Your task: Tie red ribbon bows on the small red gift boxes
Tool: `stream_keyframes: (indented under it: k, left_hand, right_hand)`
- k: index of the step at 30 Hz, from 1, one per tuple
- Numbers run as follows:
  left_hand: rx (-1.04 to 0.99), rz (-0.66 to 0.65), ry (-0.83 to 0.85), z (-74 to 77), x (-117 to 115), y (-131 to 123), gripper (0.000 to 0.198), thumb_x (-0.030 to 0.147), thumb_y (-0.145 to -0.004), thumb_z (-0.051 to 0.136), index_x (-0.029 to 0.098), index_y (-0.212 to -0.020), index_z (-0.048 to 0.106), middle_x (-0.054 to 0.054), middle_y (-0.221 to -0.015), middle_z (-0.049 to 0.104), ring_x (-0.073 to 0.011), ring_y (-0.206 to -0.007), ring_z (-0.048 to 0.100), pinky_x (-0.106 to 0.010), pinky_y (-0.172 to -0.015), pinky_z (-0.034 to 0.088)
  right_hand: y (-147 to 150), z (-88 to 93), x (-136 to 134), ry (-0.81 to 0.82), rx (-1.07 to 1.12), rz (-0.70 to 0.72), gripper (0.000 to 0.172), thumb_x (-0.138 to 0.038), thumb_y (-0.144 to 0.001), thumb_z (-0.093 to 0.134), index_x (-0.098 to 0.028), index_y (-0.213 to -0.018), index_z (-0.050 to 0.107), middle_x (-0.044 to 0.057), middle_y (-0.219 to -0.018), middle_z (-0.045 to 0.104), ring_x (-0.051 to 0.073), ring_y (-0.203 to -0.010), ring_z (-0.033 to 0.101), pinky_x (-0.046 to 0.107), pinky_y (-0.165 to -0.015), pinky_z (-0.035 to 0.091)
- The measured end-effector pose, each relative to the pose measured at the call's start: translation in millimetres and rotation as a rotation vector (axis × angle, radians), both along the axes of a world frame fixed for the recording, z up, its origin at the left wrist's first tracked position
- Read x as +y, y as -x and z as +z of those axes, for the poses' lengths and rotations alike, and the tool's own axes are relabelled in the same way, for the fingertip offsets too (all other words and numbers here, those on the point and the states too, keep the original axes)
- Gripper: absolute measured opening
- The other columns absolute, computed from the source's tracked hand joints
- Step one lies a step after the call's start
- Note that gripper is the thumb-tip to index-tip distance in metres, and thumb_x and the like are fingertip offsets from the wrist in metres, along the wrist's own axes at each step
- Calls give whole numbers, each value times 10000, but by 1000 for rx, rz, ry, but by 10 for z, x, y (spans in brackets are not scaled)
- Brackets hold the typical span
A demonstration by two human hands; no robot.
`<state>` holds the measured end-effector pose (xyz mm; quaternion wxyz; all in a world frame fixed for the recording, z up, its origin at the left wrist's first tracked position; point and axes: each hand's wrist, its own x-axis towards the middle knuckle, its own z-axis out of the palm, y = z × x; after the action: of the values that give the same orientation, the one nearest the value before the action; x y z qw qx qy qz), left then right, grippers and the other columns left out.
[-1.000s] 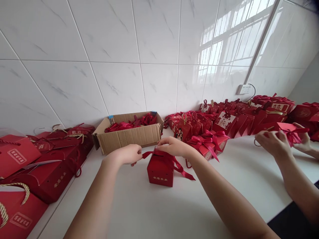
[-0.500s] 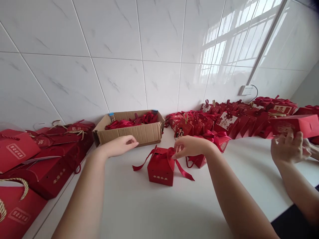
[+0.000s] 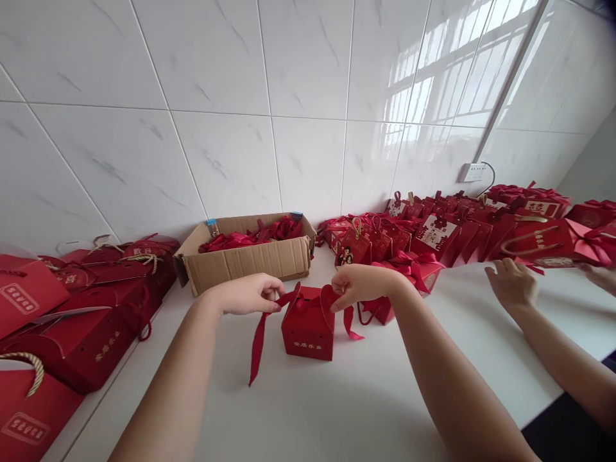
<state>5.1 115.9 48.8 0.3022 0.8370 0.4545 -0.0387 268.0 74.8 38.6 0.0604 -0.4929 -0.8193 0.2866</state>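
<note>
A red gift box (image 3: pixel 308 330) with gold Chinese lettering on its front stands upright on the white table (image 3: pixel 289 410), well forward of the back edge, with a red satin ribbon (image 3: pixel 258 350) running through its top. The left hand (image 3: pixel 253 294), just beside the upper left of the box, pinches the ribbon between thumb and fingers; a loose tail hangs below it toward the tabletop. The right hand (image 3: pixel 356 287) has thumb and bent fingers drawn together at the upper right flap, beside the other tail; whether they pinch ribbon or flap cannot be told. Behind the box, near the table's back edge, an open cardboard carton (image 3: pixel 250 269) contains red ribbons (image 3: pixel 250 239). Rows of red favor boxes (image 3: pixel 436 234) occupy the back edge to the right, below a wall socket (image 3: pixel 472 172). Larger red gift bags (image 3: pixel 110 308) line the left side, some with gold rope handles. At the far right, a co-worker's hand (image 3: pixel 513 282), fingers apart, lies near a rope-handled red package (image 3: pixel 541 240); contact between them is unclear.
</note>
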Motion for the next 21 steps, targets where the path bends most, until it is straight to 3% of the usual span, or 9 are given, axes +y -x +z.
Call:
stream_keyframes:
  k: [3,6,11,14,18,21]
  left_hand:
    - [142,144,-31,-9,67,160,407,418,-616,609,222,-969,655,-9,-696,589,-164,-598,506,-251,-517,329]
    - [244,197,-21,20,88,318,300,461,-626,587,218,-764,696,-11,-618,573,-175,-591,499,-262,-544,324]
    - [97,178,-76,179,-40,426,341,532,-692,546,210,-615,628,2,-647,549,-157,-605,472,-249,-559,319]
    - [26,292,-202,296,-181,416,381,568,-704,536,205,-591,530,23,-582,451,-134,-534,408,-244,-513,287]
    - [-98,419,-315,437,-365,359,405,606,-716,520,208,-648,555,24,-587,439,-131,-530,411,-241,-494,294]
    - [-212,434,-354,503,-446,318,412,614,-733,517,211,-705,594,23,-605,454,-128,-553,424,-231,-506,310]
  right_hand:
    - [-106,4,3,20,-47,-18,338,-415,-621,697,-184,-568,457,-50,-558,406,80,-496,337,244,-466,234]
    - [-181,14,-28,26,-42,-54,312,-338,-621,693,-188,-530,435,-51,-523,387,81,-474,317,254,-458,220]
    - [-201,43,-106,-2,91,-62,152,-296,-637,694,-217,-620,566,-26,-605,499,93,-507,403,270,-482,273]
    - [-204,62,-116,63,77,-64,290,-461,-682,673,-201,-592,583,-24,-546,456,87,-461,358,272,-463,246]
    - [-221,128,-152,65,139,-137,497,-602,-706,606,-186,-486,447,-57,-468,279,63,-414,205,264,-440,145]
    - [-213,208,-222,46,245,-174,508,-606,-710,604,-184,-492,423,-55,-466,320,56,-403,242,256,-427,170]
